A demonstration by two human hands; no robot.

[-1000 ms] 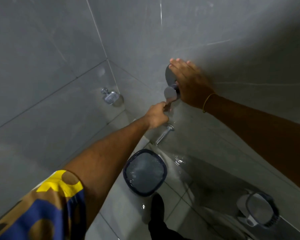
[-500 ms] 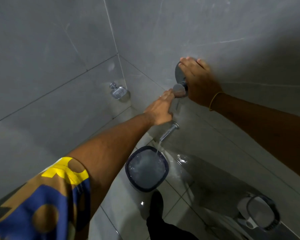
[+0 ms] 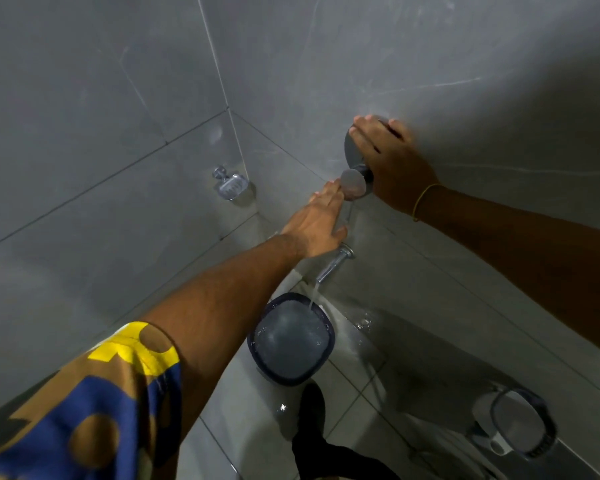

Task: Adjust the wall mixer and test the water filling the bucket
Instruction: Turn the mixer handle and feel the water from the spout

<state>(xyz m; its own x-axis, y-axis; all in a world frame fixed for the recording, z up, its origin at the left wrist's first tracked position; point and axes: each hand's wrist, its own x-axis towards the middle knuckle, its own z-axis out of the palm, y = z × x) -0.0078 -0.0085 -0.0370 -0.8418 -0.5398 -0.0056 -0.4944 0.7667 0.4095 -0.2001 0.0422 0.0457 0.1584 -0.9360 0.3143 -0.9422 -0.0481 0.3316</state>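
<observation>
Head view: left hand (image 3: pixel 317 221) fingers spread beside wall mixer (image 3: pixel 354 181); right hand (image 3: pixel 392 164) covers it.

Glossy chrome mixer (image 3: pixel 353 181); seemingly plastic bucket (image 3: pixel 291 341)

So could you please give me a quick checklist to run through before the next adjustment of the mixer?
1. Water flowing from the chrome wall spout: ok.
2. Stream landing inside the dark-rimmed bucket: ok.
3. Bucket not yet overflowing: cannot tell; the water looks near the rim.
4. Right hand steadying the round chrome mixer plate: ok.
5. Left hand gripping the round mixer knob: not ok; open fingers only reach its edge.
6. Water temperature: cannot tell.
</observation>
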